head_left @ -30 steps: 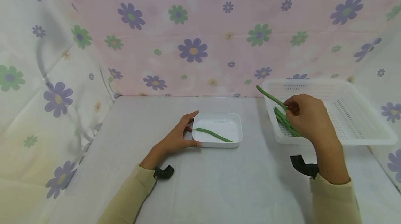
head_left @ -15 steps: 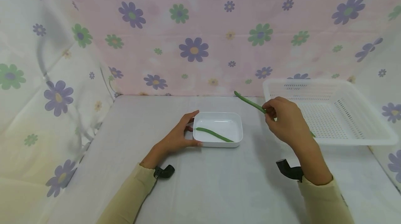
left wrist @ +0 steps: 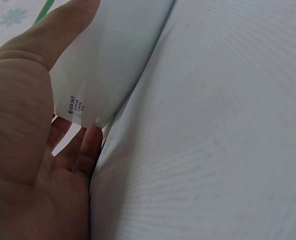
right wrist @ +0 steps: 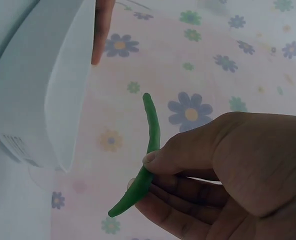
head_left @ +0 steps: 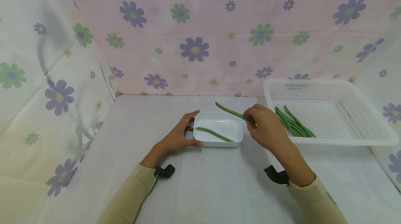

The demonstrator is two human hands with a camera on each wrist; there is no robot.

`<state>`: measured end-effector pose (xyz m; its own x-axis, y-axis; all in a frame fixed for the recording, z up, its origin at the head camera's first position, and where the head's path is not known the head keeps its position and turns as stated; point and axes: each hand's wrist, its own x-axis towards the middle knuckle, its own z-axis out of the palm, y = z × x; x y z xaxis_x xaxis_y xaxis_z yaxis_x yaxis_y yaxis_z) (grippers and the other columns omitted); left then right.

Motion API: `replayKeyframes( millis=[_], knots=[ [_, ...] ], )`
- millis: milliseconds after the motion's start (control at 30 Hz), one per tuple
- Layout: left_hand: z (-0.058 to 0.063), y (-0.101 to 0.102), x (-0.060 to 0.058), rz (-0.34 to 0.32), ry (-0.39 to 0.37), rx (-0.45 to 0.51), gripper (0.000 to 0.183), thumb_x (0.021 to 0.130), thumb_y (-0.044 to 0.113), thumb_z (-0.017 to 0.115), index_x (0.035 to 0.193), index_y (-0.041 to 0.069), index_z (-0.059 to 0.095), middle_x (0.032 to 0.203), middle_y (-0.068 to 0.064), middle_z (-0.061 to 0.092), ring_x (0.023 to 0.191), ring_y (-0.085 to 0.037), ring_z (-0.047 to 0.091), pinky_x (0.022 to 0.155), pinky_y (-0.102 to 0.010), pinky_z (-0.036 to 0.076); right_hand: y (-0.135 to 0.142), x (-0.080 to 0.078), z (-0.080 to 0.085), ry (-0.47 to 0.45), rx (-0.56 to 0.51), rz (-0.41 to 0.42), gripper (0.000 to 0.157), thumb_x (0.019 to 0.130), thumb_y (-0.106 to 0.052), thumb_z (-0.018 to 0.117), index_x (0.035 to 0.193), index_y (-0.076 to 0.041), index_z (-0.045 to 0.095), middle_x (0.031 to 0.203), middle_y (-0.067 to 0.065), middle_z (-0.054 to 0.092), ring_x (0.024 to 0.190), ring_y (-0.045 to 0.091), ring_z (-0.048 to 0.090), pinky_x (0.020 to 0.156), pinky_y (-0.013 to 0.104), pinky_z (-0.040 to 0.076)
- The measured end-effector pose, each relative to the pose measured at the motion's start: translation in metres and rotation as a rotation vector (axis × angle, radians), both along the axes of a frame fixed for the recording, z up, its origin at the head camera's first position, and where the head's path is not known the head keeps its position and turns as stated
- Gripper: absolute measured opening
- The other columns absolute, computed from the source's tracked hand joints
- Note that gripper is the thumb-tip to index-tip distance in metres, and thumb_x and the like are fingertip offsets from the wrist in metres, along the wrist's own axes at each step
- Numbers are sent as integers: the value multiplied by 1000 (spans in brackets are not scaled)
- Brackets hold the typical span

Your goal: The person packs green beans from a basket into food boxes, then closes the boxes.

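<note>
A small white rectangular box (head_left: 219, 122) sits mid-table with one green bean (head_left: 214, 134) lying slantwise inside. My left hand (head_left: 175, 138) grips the box's left end, thumb along the near side and fingers at the back; the left wrist view shows the thumb against the box wall (left wrist: 108, 55). Between thumb and fingertips my right hand (head_left: 266, 126) pinches another green bean (head_left: 230, 110). That bean points up and left, above the box's back right corner. In the right wrist view the pinched bean (right wrist: 153, 130) is apart from the box (right wrist: 38, 85).
A white perforated basket (head_left: 379, 119) stands at the right of the table. Several green beans (head_left: 294, 123) lie in its left part. Flowered cloth (head_left: 194, 70) hangs behind and at both sides. A pale cloth covers the table (head_left: 219, 182).
My right hand has moved left from over the basket to beside the white box, carrying the pinched bean. The beans in the basket are now uncovered. My left hand stays on the box.
</note>
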<state>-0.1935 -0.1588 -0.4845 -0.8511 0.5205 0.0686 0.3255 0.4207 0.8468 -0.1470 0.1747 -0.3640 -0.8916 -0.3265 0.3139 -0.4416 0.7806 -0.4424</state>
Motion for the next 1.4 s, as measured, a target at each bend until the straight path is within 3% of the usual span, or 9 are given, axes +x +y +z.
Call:
replayKeyframes(
  millis=[467, 1000, 1400],
  knots=[
    [-2, -1, -1, -13, 4, 20, 123, 78, 33, 98, 171, 26, 18, 163, -2, 36, 127, -21, 57, 108, -41, 50, -28, -5, -30, 1, -54, 88, 19, 88, 10, 75, 102, -1, 78, 95, 5, 70, 83, 18, 67, 74, 35, 59],
    [-2, -1, -2, -25, 8, 37, 122, 79, 33, 98, 171, 26, 18, 163, -3, 35, 129, -20, 56, 109, -42, 50, -41, -10, -54, -84, -55, 108, 18, 89, 11, 73, 103, 0, 78, 98, 6, 71, 84, 16, 66, 75, 31, 58],
    [-1, -1, -1, -22, 16, 30, 122, 79, 33, 98, 171, 25, 19, 162, 1, 35, 130, -21, 56, 108, -42, 50, -49, -15, -66, -106, -47, 65, 16, 90, 9, 76, 102, -1, 80, 96, 6, 72, 86, 17, 68, 76, 31, 60]
  ],
)
